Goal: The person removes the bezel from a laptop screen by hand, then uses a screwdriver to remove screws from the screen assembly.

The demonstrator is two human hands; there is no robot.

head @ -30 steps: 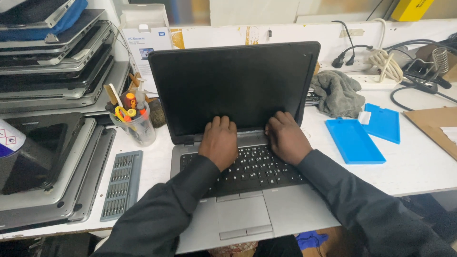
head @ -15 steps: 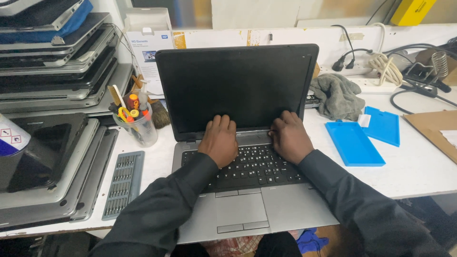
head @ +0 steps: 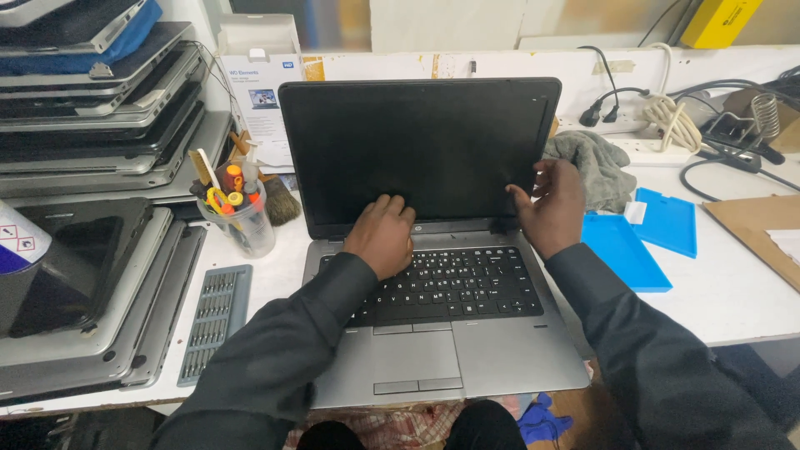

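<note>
An open silver laptop with a dark screen and black keyboard sits in front of me on the white table. My left hand rests on the strip between the keyboard and the screen's lower bezel, fingers curled against the bezel. My right hand is at the screen's lower right corner, thumb on the front of the bezel and fingers spread behind the edge.
Stacked laptops fill the left side, more lie flat below them. A clear cup of tools, a brush, a bit set tray, a grey cloth, two blue plastic pieces and cables surround the laptop.
My right hand has left the keyboard's top edge and moved right to the screen's lower right corner, fingers now spread. My left hand shifted up to the bezel. The view has moved closer.
</note>
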